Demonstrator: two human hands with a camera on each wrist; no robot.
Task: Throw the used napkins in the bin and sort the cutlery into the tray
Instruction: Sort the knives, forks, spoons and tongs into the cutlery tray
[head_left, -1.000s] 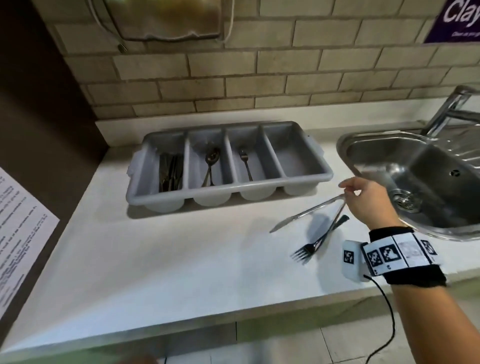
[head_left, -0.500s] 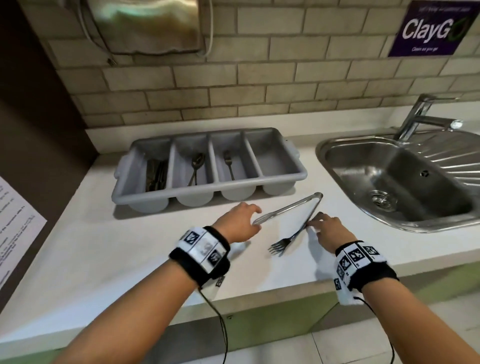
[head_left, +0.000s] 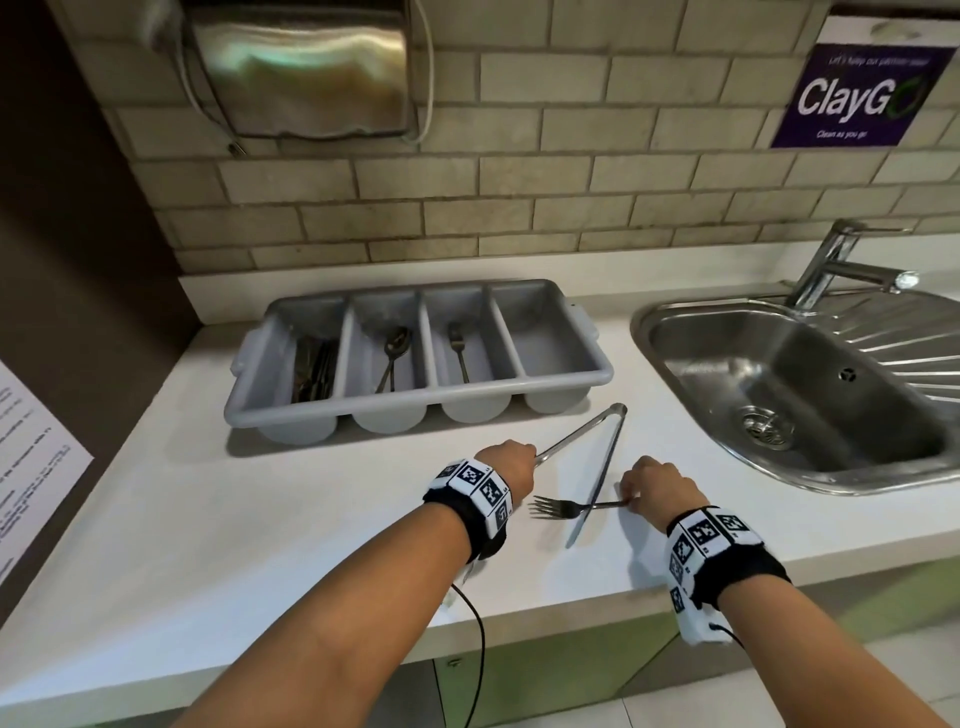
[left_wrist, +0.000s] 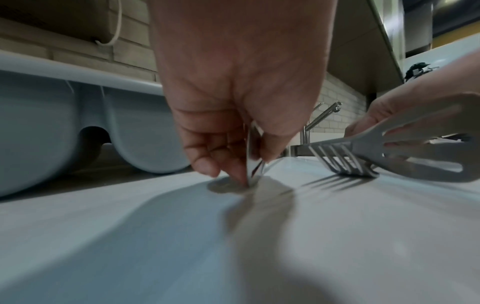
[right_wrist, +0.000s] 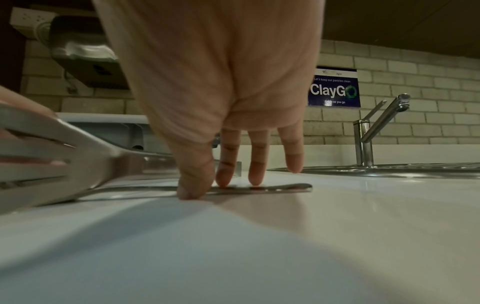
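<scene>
Steel tongs (head_left: 608, 447) lie spread on the white counter in front of the grey four-slot cutlery tray (head_left: 363, 413). My left hand (head_left: 524, 457) pinches the tip of the tongs' left arm (left_wrist: 253, 156). A fork (head_left: 566, 506) lies crosswise under the tongs' right arm, tines pointing left. My right hand (head_left: 631, 493) pinches the fork's handle (right_wrist: 272, 188) against the counter, thumb in front and fingers behind. The tray holds knives (head_left: 311, 369) in the left slot, then a spoon (head_left: 392, 353), then a fork (head_left: 457, 353). Its right slot is bare. No napkins or bin are in view.
A steel sink (head_left: 779, 395) with a tap (head_left: 841, 265) is set into the counter at the right. A printed sheet (head_left: 31, 452) hangs on the dark panel at the left. A metal dispenser (head_left: 311, 67) is mounted on the brick wall above the tray.
A second ago my right hand alone held the tongs. The left hand has since come in and taken one tong arm, the tongs have spread, and the fork has turned crosswise in my right fingers.
</scene>
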